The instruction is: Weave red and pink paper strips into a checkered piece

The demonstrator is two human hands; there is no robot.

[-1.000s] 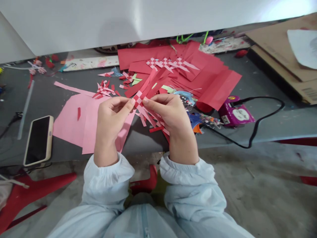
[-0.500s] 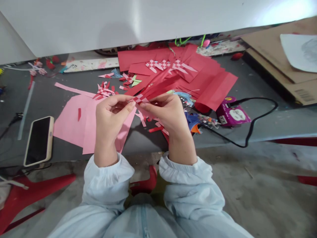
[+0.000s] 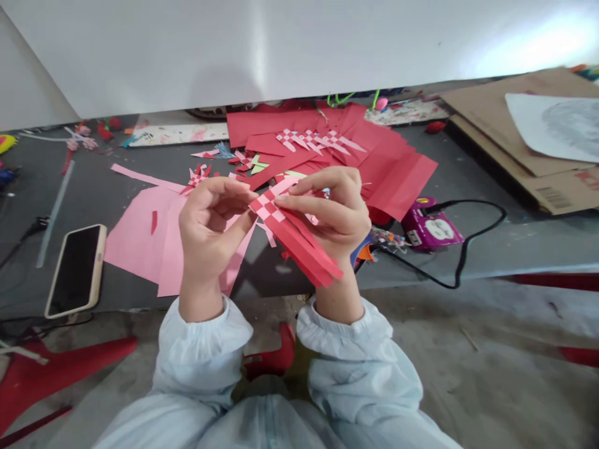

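Between my hands is a woven paper piece (image 3: 270, 207) in a red and pink check, with loose red strips (image 3: 306, 249) trailing toward my right wrist and pink ends pointing up and away. My left hand (image 3: 210, 227) pinches its left corner between thumb and fingers. On the other side, my right hand (image 3: 330, 209) grips the piece near its upper right edge; the thumb is largely hidden. Beneath and beyond lie pink paper sheets (image 3: 138, 234), a small woven red-and-pink piece (image 3: 196, 179) and several checked woven pieces (image 3: 309, 140) on red paper sheets (image 3: 393, 162).
A phone (image 3: 75, 271) lies at the table's left front edge. To the right are a purple box (image 3: 433, 226), a black cable (image 3: 463, 249) and stacked cardboard (image 3: 503, 134). A white panel (image 3: 299, 50) rises along the back. Red stools (image 3: 70, 368) stand below.
The woven piece has turned, so its red strips now hang toward me instead of pointing away. My right hand has rolled over and shifted its grip; my left keeps pinching the corner.
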